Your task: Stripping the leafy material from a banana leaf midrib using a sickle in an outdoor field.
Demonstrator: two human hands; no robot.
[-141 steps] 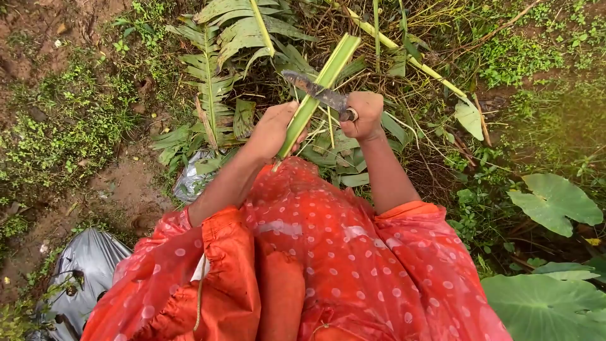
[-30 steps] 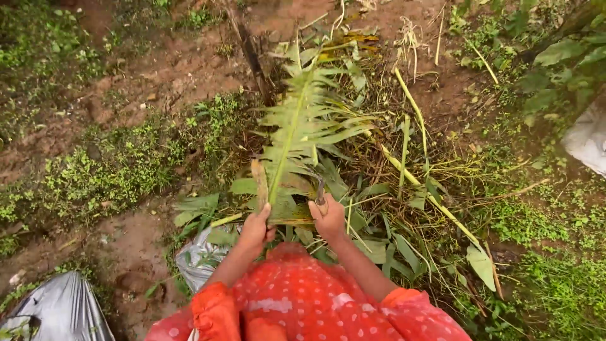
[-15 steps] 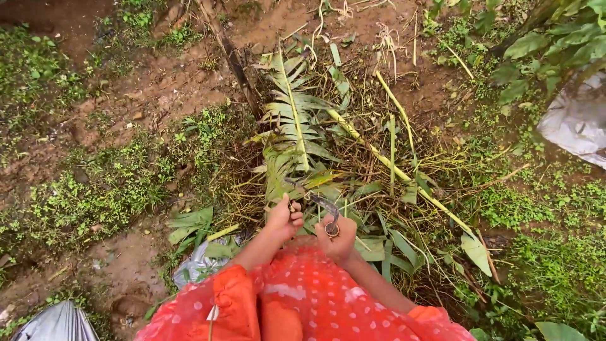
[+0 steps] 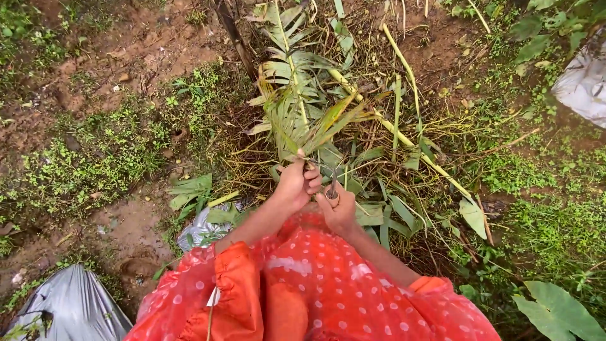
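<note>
Two hands work close together just past a red dotted dress (image 4: 328,290). The left hand (image 4: 297,184) is closed round the base of a palm frond (image 4: 297,107), which fans out away from the person over the ground. The right hand (image 4: 338,211), touching the left, grips a small knife (image 4: 332,187), blade up beside the frond's stem. Grey plastic (image 4: 63,309) lies at the near left; bare soil (image 4: 126,44) spreads at the far left

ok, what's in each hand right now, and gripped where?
Left hand grips a bunch of green palm leaflets at their lower ends. Right hand is closed on a thin dark tool by its lower end; what kind of tool cannot be told.
</note>
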